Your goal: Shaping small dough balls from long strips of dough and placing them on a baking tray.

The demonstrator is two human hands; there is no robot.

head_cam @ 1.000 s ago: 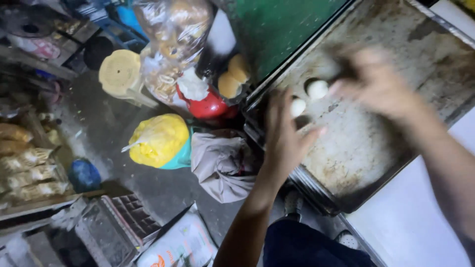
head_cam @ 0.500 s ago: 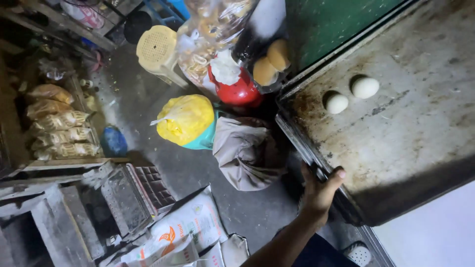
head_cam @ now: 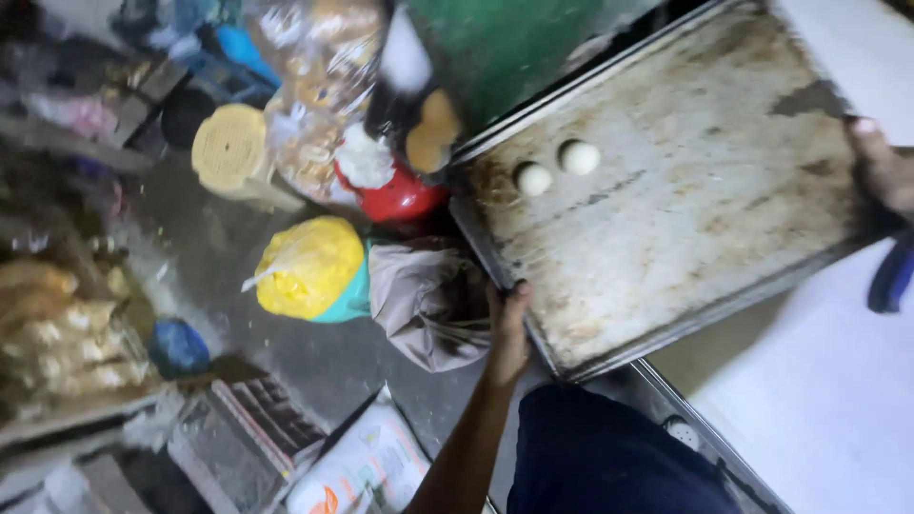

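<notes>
A large stained metal baking tray is held up between both hands. My left hand grips its near left edge, thumb over the rim. My right hand holds the far right edge. Two pale round dough balls lie side by side on the tray near its upper left corner. The tray hangs over the edge of a white table.
On the floor to the left stand a yellow bag, a grey-brown sack, a red container, a clear bag of bread and a yellow stool. Printed sacks and crates lie nearer.
A second ago both hands were over the dough balls on the tray. They have since gone to the tray's edges, and the tray now sits tilted and lifted in their grip.
</notes>
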